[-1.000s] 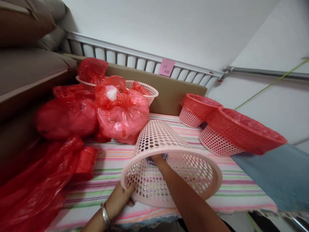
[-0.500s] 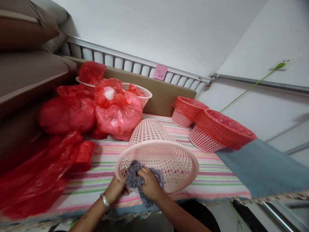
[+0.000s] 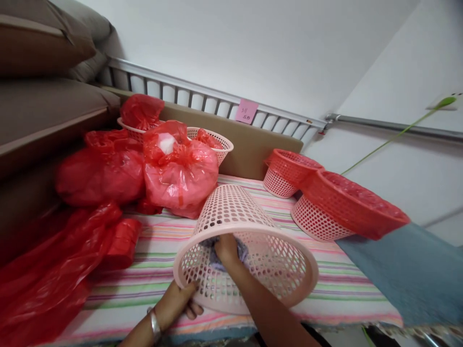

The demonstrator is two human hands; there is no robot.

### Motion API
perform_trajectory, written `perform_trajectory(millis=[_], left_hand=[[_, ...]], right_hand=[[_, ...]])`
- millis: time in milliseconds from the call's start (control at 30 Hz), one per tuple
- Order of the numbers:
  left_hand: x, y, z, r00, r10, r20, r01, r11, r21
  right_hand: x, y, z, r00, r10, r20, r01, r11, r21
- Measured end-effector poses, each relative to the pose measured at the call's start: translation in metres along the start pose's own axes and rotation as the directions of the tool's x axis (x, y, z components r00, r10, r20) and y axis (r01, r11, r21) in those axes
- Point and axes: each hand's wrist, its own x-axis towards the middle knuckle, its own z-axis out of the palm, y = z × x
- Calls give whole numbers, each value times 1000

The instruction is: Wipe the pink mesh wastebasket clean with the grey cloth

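A pink perforated plastic wastebasket (image 3: 231, 207) lies on its side on the striped cloth, its mouth facing me. My left hand (image 3: 177, 301) grips the rim at its lower left, thumb inside and fingers outside underneath. Inside the basket is my right hand (image 3: 227, 250), closed around a grey-purple fluffy cloth (image 3: 217, 262) that presses against the inner wall. Part of the cloth is hidden behind the hand.
Full red plastic bags (image 3: 181, 178) sit behind and left of the basket. A red bag roll (image 3: 121, 243) lies at left. Two pink baskets lined with red bags (image 3: 321, 224) stand at right. Brown cushions (image 3: 54, 111) are stacked at far left; a railing (image 3: 202, 99) runs behind.
My right hand has moved with the cloth from the basket's mouth deeper inside. My left hand still holds the rim, slightly lower in view. The view has shifted a little.
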Motion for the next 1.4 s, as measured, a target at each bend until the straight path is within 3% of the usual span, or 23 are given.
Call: perform_trajectory(millis=[167,300,400,533,667,767,900,1033,1133,1200,1300,1400], left_hand=[[3,-3,-3,998,-33,54,34,999,-25],[6,-4,-4,997,-32,67,34,999,-21],[8,-6,-6,996,-29,85,27,999,20],[8,-6,-6,996,-20,92,17,1000,26],[3,5,-3,995,23,93,-26,999,34],[-2,13,0,991,72,109,-80,994,71],[-7,18,-6,990,85,116,-100,986,132],[-9,21,-22,986,166,-15,-162,974,156],[-9,17,-24,989,143,-21,-141,985,104],[-8,12,-19,997,66,38,-67,997,31],[-5,4,-11,996,14,86,-11,999,-38],[-3,-1,-6,997,17,81,-14,999,-42]], right_hand=[[59,13,13,1000,-20,18,19,998,52],[64,20,14,999,-25,41,22,998,60],[45,17,10,998,-37,55,34,998,54],[-5,4,-2,985,-114,127,106,992,67],[-64,-9,-19,942,-240,237,202,964,171],[-91,-14,-31,905,-304,299,238,942,238],[-100,-16,-36,898,-315,308,242,937,252],[-102,-16,-38,895,-317,313,249,939,239],[-100,-13,-37,880,-326,345,275,943,188],[-88,-7,-35,912,-280,300,257,960,116],[-51,2,-24,988,-130,80,130,991,11],[-4,8,-8,997,-50,-54,51,999,10]])
